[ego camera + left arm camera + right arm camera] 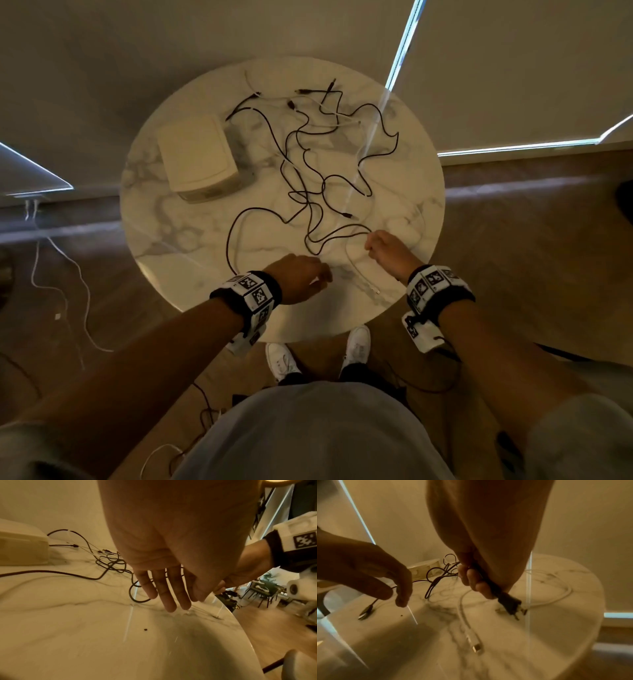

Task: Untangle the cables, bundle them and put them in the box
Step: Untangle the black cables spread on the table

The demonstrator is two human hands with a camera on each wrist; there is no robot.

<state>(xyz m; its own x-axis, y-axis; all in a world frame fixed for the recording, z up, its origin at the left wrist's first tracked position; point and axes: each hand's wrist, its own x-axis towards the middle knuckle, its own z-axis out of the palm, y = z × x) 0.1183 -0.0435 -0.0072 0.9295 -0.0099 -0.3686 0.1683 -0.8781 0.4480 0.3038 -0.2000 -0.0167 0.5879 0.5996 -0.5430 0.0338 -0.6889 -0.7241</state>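
Note:
Several black cables (318, 171) lie tangled across the middle of a round marble table (147, 212), with thin white cables (337, 125) among them. A closed white box (198, 157) stands at the table's left. My right hand (371, 245) grips one black cable just behind its plug (510, 604), fingers curled round it, the plug hanging just above the tabletop. My left hand (320, 279) hovers over the near edge with straight fingers (171, 597) and holds nothing. A black USB plug (365, 612) lies under it. A white cable (464, 615) with a connector runs between the hands.
The table's near edge sits just below my wrists, with my white shoes (356, 346) under it. A loose white cable (61, 270) trails on the wooden floor at left. Bare marble shows in front of the box (22, 547).

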